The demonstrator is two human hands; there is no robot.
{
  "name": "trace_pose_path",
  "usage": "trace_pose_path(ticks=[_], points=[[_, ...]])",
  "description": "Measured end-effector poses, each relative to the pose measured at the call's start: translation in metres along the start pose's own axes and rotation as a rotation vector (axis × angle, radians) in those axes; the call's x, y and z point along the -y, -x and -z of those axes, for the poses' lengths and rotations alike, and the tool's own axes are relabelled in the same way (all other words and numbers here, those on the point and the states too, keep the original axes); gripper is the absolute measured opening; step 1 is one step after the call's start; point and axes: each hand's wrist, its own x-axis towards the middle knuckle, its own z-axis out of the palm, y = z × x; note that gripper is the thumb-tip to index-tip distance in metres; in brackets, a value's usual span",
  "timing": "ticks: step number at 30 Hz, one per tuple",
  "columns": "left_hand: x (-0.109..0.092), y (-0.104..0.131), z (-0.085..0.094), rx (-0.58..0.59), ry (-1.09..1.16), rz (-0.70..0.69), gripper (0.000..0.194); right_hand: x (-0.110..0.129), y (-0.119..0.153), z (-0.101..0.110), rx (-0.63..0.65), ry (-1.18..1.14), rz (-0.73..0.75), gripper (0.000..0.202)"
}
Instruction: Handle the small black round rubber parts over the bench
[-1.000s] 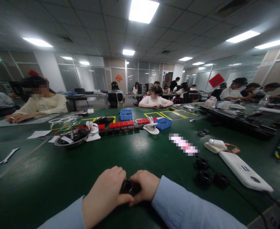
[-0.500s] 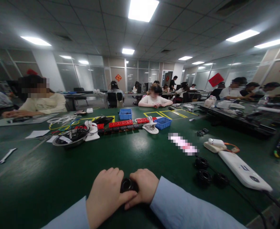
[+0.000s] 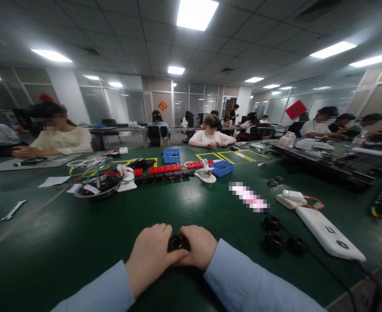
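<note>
You're wearing a long-sleeved shirt in pale blue. Its left sleeve (image 3: 102, 294) and right sleeve (image 3: 252, 281) are plain, smooth cloth reaching your wrists. Your left hand (image 3: 151, 258) and right hand (image 3: 199, 247) are bare, without gloves.

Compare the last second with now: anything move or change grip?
Barely. Both hands, left and right, stay closed around the black ring on the green table; no release or regrasp shows. The three black rings and white power strip at right are unmoved.
</note>
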Motion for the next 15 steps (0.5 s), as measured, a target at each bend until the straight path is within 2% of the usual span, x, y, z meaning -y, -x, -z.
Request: trace_pose_path(ticks=[4,7,11,15], points=[[-0.019,-0.021,-0.007,-0.061,0.040,0.005,0.037,-0.017,0.010,0.005,-0.083,-0.028,-0.139,0.042],[-0.045,-0.041,-0.013,-0.096,0.111,0.000,0.038,-0.036,0.022,0.008,-0.173,-0.087,-0.311,0.034],[-0.076,-0.066,-0.019,-0.091,0.183,-0.055,0.041,-0.057,0.040,0.013,-0.270,-0.090,-0.455,0.020],[-0.087,-0.081,-0.027,-0.057,0.316,-0.116,0.043,-0.067,0.053,0.013,-0.343,-0.125,-0.541,0.019]])
